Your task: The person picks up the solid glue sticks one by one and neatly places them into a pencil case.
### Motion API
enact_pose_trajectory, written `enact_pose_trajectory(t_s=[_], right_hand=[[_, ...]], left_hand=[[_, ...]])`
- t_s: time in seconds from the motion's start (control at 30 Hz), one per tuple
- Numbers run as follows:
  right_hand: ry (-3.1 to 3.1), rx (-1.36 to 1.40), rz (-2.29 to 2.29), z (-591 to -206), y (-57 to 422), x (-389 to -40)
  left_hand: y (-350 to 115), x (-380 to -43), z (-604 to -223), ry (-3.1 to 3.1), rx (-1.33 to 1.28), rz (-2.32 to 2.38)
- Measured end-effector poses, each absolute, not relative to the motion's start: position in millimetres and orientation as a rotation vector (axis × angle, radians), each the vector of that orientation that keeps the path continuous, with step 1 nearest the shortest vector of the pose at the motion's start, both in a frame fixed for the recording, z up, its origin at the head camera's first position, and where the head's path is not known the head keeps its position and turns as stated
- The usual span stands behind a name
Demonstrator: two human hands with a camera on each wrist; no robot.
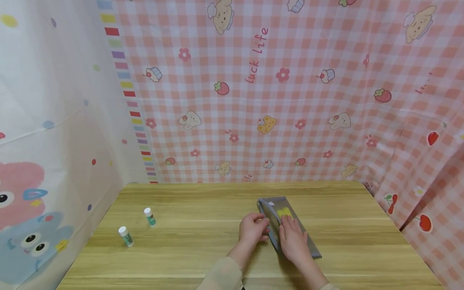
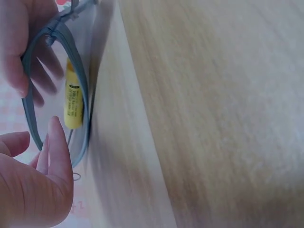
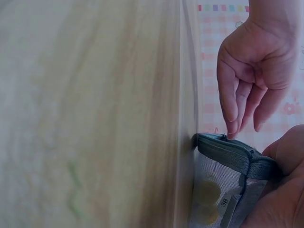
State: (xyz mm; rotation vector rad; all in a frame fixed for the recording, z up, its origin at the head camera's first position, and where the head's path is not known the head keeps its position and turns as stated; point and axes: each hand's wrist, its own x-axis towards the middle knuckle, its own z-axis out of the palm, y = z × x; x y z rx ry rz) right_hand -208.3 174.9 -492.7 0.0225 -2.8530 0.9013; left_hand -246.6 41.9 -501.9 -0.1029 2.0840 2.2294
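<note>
A grey mesh zipper pouch lies slanted at the right of centre on the table, its zipped side gaping. Inside it shows a yellow tube with dark print, seen through the opening in the left wrist view. My right hand lies over the pouch and grips the rim of its opening between thumb and fingers. At the opposite rim is my left hand, fingers extended, fingertips right at the zipper edge in the right wrist view. A pale label marked 38 shows on the pouch.
Two white-capped glue sticks with green labels stand apart at the left of the wooden table: a nearer glue stick and a farther glue stick. A pink checked cloth hangs behind the table, a white printed cloth at its left.
</note>
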Motion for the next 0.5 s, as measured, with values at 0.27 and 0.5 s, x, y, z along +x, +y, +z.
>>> enact_pose_trajectory(t_s=[0.27,0.5], right_hand=[[-2.848,0.012,0.909,-491.5,175.1,-207.1],[-2.84,0.027,0.887,-491.3,174.4,-207.3]], left_hand=[[40.9,-239.1,-495.3,2.049,-0.048,2.281],[35.8,-230.6,-490.6,2.086,-0.008,2.275]])
